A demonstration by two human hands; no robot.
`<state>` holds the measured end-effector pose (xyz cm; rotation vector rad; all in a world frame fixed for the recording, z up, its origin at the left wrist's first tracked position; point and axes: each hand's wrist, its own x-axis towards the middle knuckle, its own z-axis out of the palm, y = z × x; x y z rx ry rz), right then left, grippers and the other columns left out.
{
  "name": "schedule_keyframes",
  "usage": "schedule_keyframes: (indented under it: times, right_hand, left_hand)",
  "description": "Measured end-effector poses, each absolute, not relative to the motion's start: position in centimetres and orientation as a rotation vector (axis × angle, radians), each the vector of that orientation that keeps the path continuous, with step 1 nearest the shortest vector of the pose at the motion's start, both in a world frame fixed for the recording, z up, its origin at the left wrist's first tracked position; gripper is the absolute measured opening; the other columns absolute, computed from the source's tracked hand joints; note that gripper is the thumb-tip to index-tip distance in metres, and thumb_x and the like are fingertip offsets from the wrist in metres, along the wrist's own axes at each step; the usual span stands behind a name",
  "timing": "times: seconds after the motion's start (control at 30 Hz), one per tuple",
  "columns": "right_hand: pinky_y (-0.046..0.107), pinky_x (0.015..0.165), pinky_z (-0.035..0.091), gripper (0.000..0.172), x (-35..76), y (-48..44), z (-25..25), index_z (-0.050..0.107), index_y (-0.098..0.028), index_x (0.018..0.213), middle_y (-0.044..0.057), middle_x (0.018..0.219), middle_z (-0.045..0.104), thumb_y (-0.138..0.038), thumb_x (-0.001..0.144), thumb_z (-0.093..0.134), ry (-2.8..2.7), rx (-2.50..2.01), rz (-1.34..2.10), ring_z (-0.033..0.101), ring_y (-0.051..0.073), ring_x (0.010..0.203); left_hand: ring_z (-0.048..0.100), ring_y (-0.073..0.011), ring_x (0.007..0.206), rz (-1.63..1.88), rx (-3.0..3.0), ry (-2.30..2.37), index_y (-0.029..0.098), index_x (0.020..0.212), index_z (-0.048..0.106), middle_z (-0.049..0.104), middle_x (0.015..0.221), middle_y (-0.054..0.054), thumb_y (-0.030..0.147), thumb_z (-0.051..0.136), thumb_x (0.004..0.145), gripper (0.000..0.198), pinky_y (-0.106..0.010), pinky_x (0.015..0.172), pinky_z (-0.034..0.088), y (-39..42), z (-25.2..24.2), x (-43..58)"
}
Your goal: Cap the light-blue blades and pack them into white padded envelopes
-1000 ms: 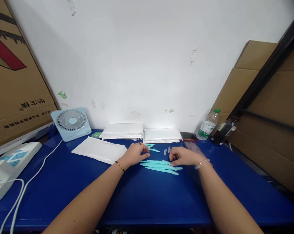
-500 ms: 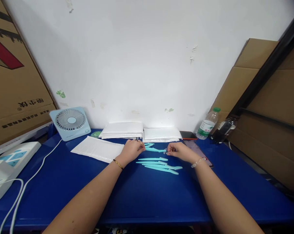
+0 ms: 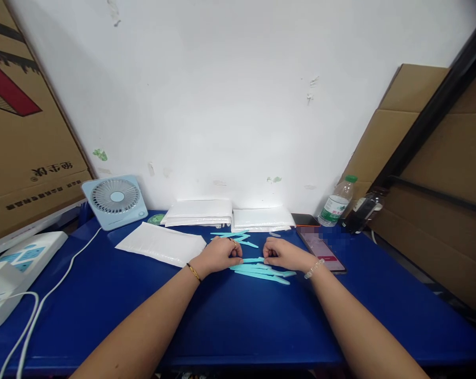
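Observation:
A turquoise eyebrow razor (image 3: 253,260) spans the gap between my two hands, at the back of the front group. My left hand (image 3: 222,253) is closed on its left end, thumb and fingertips pinched. At its right end my right hand (image 3: 282,253) pinches the tip, which the fingers partly hide. Just below lie several more turquoise razors (image 3: 261,272) with pale caps on their right ends. Behind my hands is a loose crossed group of razors (image 3: 241,237). A small translucent cap (image 3: 275,234) lies on the table behind my right hand.
White padded envelopes (image 3: 198,210) are stacked by the wall, with another stack (image 3: 261,217) alongside. A single envelope (image 3: 162,243) lies left of my left hand. A phone (image 3: 320,250), a water bottle (image 3: 335,202) and a dark bottle (image 3: 362,213) stand right; a fan (image 3: 117,197) stands left.
Both hands have come nearer, from a razor in the back group to one in the front group. The back razor now lies released, and a translucent cap rests behind my right hand.

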<state>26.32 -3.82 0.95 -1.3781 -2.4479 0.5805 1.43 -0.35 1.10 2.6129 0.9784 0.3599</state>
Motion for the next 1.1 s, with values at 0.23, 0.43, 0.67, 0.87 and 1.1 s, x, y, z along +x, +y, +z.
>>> schedule_keyframes:
  times: [0.23,0.43,0.67,0.87,1.1]
  right_hand:
    - [0.026,0.067,0.04,0.01,27.4,-3.5,1.6,0.06,-0.018,0.077,0.003,0.082,0.056,-0.026,0.082,0.058,-2.32,-1.415,0.408,0.053,0.015,0.073]
    - [0.027,0.067,0.042,0.015,29.0,-3.5,2.1,0.062,-0.018,0.079,0.003,0.084,0.058,-0.03,0.083,0.055,-2.171,-1.497,0.406,0.054,0.015,0.073]
    - [0.024,0.059,0.04,0.018,26.5,-4.5,2.0,0.064,-0.017,0.078,0.002,0.082,0.056,-0.035,0.073,0.067,-2.479,-1.376,0.743,0.051,0.012,0.066]
    - [0.023,0.06,0.041,0.005,25.5,-4.7,1.4,0.06,-0.017,0.077,0.002,0.083,0.055,-0.022,0.078,0.058,-2.477,-1.37,0.757,0.049,0.011,0.065]
    - [0.026,0.066,0.04,0.008,26.4,-4.4,2.2,0.059,-0.018,0.077,0.003,0.083,0.054,-0.018,0.083,0.053,-2.463,-1.377,0.43,0.051,0.014,0.071]
  left_hand:
    - [0.06,-0.0173,0.078,0.465,2.7,1.172,0.019,0.074,0.067,0.069,0.081,-0.003,0.026,0.052,0.082,0.018,-0.028,0.074,0.039,0.6,1.6,1.0]
    - [0.061,-0.0184,0.086,0.64,2.571,1.324,0.021,0.092,0.065,0.068,0.091,-0.002,0.035,0.058,0.079,0.021,-0.028,0.075,0.041,1.3,1.6,-0.2]
    - [0.059,-0.0142,0.075,0.277,2.573,0.91,0.022,0.081,0.066,0.066,0.079,0.001,0.04,0.067,0.07,0.021,-0.023,0.067,0.039,-1.1,1.6,1.5]
    - [0.056,-0.0118,0.064,0.219,2.391,0.978,0.02,0.081,0.064,0.064,0.073,0.002,0.037,0.064,0.071,0.02,-0.021,0.054,0.035,-1.0,0.3,2.0]
    - [0.056,-0.0133,0.064,0.391,2.253,1.125,0.018,0.079,0.064,0.065,0.073,-0.001,0.039,0.053,0.079,0.024,-0.021,0.056,0.037,0.4,0.5,1.0]
